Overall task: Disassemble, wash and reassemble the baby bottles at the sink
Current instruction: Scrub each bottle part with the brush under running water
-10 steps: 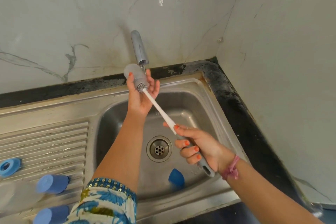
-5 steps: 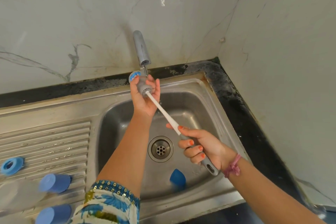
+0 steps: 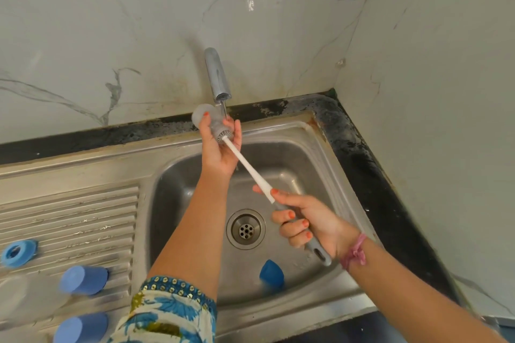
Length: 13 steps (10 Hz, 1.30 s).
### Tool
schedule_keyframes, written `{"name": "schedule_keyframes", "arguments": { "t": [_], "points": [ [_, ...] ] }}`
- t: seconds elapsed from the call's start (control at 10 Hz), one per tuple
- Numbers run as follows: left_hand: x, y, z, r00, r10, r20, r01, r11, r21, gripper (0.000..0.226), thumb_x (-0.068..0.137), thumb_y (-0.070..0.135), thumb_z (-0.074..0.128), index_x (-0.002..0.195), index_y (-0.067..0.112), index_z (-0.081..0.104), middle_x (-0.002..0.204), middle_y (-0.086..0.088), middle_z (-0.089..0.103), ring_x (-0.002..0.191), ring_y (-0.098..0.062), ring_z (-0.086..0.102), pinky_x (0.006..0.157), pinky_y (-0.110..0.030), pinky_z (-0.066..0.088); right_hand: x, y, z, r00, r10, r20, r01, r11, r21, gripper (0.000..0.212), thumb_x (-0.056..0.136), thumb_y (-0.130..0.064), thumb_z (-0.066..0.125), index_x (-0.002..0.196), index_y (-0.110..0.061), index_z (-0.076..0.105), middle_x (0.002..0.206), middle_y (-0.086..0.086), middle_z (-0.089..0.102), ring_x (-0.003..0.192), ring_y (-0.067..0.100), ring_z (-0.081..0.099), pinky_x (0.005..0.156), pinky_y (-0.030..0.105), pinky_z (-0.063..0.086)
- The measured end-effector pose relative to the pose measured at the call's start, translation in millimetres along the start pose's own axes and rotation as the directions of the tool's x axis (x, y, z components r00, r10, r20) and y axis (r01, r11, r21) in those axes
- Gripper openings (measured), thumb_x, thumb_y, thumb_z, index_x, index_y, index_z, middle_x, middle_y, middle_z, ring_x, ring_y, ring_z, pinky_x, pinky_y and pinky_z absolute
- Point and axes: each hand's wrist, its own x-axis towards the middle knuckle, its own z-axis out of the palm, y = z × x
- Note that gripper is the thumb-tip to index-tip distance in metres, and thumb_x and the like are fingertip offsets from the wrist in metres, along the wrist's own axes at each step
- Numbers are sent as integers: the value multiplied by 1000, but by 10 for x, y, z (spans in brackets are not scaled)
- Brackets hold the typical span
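Centre frame, under the tap (image 3: 218, 75), her left hand (image 3: 220, 145) grips the clear bottle (image 3: 206, 120) over the sink (image 3: 301, 153); her right hand (image 3: 309, 223) clasps the brush (image 3: 248, 166), bristles inside the bottle.

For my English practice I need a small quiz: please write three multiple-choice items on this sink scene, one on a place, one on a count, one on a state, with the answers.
1. Where does the blue piece in the sink lie?
A. near the front wall of the basin
B. on the tap
C. on the wall

2. How many blue caps lie on the drainboard?
A. none
B. two
C. five

3. What does the right hand do?
A. hangs idle
B. grips the brush handle
C. presses the drain

Answers:
1 A, it sits below the drain, toward the person.
2 B, one cap above the other.
3 B, fingers curl round the handle.
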Motion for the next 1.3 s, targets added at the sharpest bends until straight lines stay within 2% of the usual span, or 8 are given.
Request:
{"name": "schedule_keyframes", "arguments": {
  "t": [0.1,0.3,0.5,0.6,0.8,1.0,1.2,1.3],
  "points": [
    [29,-21,-16,1000,-15,-2,15,988,151,52,79,50,70,111,11,55,85,-1,65,70,-11,62,78,-30,56,0,34,71,992,-73,-98,60,989,-135,32,98,-28,51,129,-27,59,61,-5,36,41,3,26,35,15,19],
    [2,49,-14,978,84,-193,20,875,484,37,88,24,69,118,9,55,106,-10,61,90,-19,65,93,-40,54,-40,-23,-52,760,-647,-55,-391,-388,-834,49,105,-33,29,152,-32,16,80,-3,43,73,24,62,60,34,46],
    [2,93,65,982,48,-184,-20,989,148,40,81,10,75,115,8,53,89,-9,61,63,-11,63,85,-39,58,-29,7,75,942,-234,-239,89,864,-495,32,99,-26,52,130,-34,55,64,-4,43,45,7,32,37,19,28],
    [-21,70,16,991,29,-132,-18,997,78,39,82,13,74,115,8,53,91,-10,63,69,-11,64,91,-42,56,-65,18,74,977,-100,-189,57,974,-220,29,99,-26,52,126,-30,61,62,-4,39,42,5,27,34,15,23],
    [78,2,19,974,104,-202,-4,897,442,27,88,35,67,105,15,57,87,-1,65,75,-10,61,77,-27,54,-70,70,4,772,-633,-54,-403,-421,-813,51,106,-34,25,153,-32,8,82,-1,48,70,21,62,62,35,53],
    [113,61,-26,982,50,-182,-26,990,136,38,87,36,69,108,7,55,77,-5,63,63,-11,62,63,-24,55,-38,24,-49,995,-29,-97,20,995,-98,33,97,-27,55,130,-27,58,61,-5,37,41,4,27,34,16,22],
    [136,-2,67,988,43,-148,-36,998,49,52,86,37,70,124,6,53,84,-8,66,74,-13,65,70,-24,57,-68,48,-143,945,191,266,-273,907,321,42,96,-27,57,137,-19,54,62,-5,32,42,3,27,35,15,24],
    [180,-16,81,983,80,-168,-55,988,148,45,89,36,66,121,7,53,78,-6,62,67,-11,61,69,-23,55,-162,-12,-40,964,-75,-256,-56,882,-468,36,101,-33,46,133,-20,55,62,-5,38,43,5,30,37,19,27]
  ]
}}
